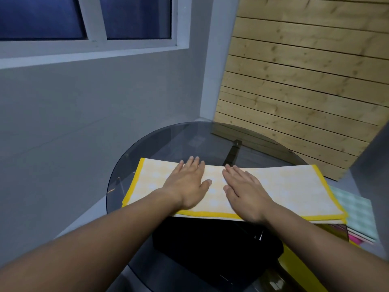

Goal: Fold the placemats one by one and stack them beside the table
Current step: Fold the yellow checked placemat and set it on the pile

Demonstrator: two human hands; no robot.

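Note:
A yellow placemat point(284, 186) with pale dots and a bright yellow border lies folded in half lengthwise across the round glass table point(168, 142). My left hand point(187, 182) presses flat on its left-middle part, fingers straight and pointing away from me. My right hand point(244, 190) presses flat just to the right of it, fingers straight as well. The two hands lie close together, a small gap between them. A pile of other placemats point(357, 213), the top one pale green checked with pink edges below it, sits at the right under the yellow mat's end.
A black object point(210, 245) shows below the glass at the near side. A wooden slatted panel point(305, 81) leans behind the table at the right. A grey wall with a window stands at the left and back. Something yellow point(299, 268) lies low at the right.

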